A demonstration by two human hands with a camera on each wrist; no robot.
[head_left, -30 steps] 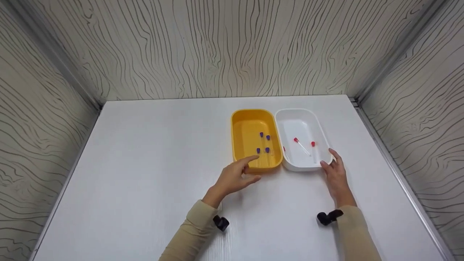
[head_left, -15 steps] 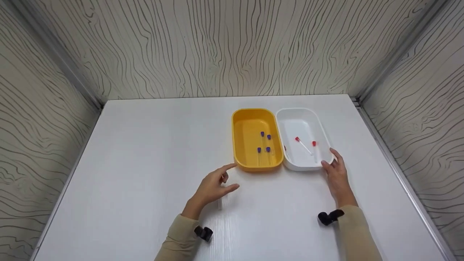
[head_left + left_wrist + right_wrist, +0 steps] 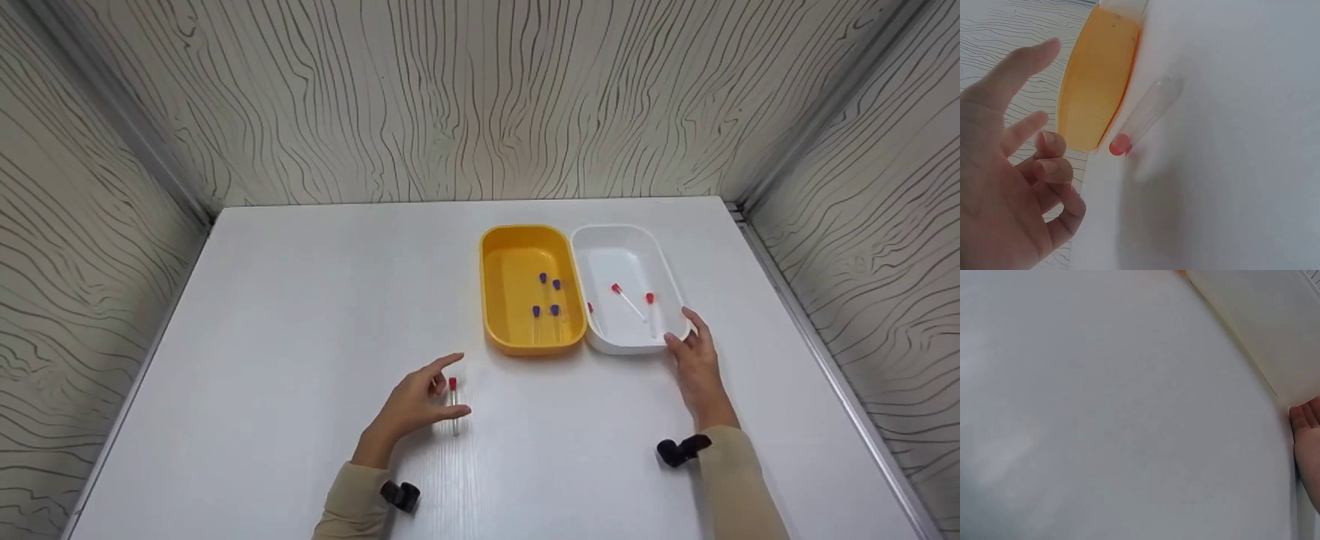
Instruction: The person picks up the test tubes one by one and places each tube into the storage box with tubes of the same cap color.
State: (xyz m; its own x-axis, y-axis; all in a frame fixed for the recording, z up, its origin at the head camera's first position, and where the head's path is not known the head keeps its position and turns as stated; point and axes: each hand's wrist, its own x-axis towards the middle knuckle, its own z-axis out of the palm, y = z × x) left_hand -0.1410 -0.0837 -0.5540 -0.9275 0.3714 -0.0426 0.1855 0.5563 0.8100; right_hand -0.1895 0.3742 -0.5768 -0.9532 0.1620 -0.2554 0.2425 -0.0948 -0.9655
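Note:
My left hand (image 3: 409,405) is over the table with thumb and index finger spread apart, nothing between them. Beside it a clear test tube with a red cap (image 3: 453,384) lies on the table; in the left wrist view the whole tube (image 3: 1154,109) shows, apart from the fingers. With thumb at the rim and fingers round the outside, my right hand (image 3: 699,375) grips the near right corner of a white tray (image 3: 626,349). Red-capped tubes (image 3: 650,298) lie in that tray, one partly hidden by its left wall.
Against the white tray's left side stands a yellow tray (image 3: 536,350) holding several blue-capped tubes (image 3: 536,311). Wood-grain panels (image 3: 450,97) enclose the white table (image 3: 300,315) at the back and sides.
My left hand has moved from over the yellow tray's near edge leftward and toward me, beside the red-capped test tube, whose cap now shows. My right hand stays on the white tray.

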